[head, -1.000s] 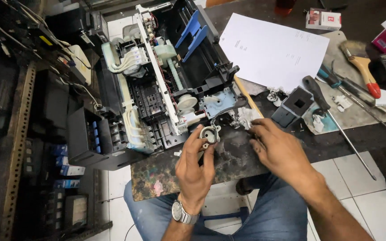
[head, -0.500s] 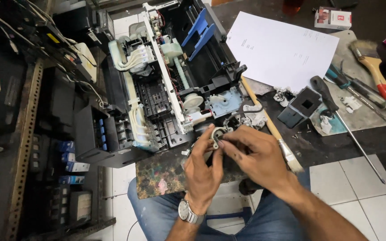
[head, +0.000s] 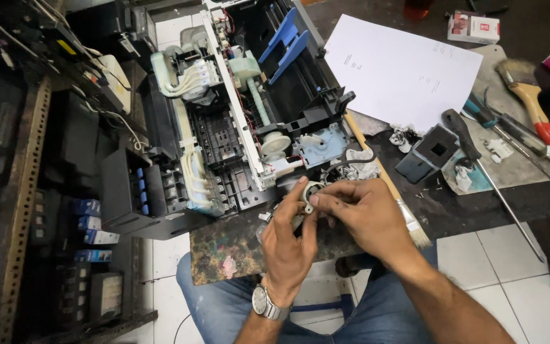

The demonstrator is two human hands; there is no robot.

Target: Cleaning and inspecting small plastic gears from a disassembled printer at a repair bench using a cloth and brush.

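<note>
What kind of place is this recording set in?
Probably a small printer repair workshop: an opened printer on the bench, screwdrivers and a brush nearby, and both hands working a small part.

Black printer (head: 224, 127) with blue levers (head: 284, 41) — white sheet (head: 402, 70), dark bench (head: 479, 197), red-tipped brush (head: 529, 102), blue jeans (head: 377, 312).

White tiled floor (head: 517, 255), metal shelving (head: 20, 191)

A repair workshop for printers is shown. An opened printer (head: 237, 121) with exposed tubes and gears is set on a stained dark table (head: 479, 197), where screwdrivers (head: 510, 134), a paintbrush (head: 529, 99) and loose parts are scattered. Stacked electronic units are kept on a rusty metal shelf (head: 23, 191).
</note>
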